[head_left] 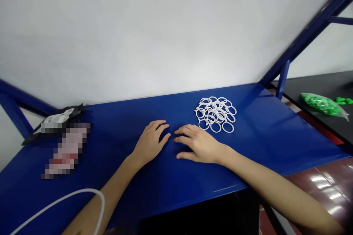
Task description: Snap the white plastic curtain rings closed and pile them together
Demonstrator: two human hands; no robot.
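My left hand [150, 139] rests near the middle of the blue tabletop [165, 180], fingers apart and nothing held. Facing it across a small gap is my right hand [198, 143], its fingers spread and also holding nothing. Just beyond and to the right of my right hand lies a loose pile of white rings [216, 114], several of them overlapping, some with a small knob on the rim. Neither hand visibly touches the rings.
A black plastic package with a white label [56, 119] lies at the far left, beside a pixelated pinkish item [68, 147]. A white cable [82, 191] loops over my left forearm. At right, a bag of green pieces [321, 104] sits on a black table. Blue frame bars [300, 36] flank the white wall.
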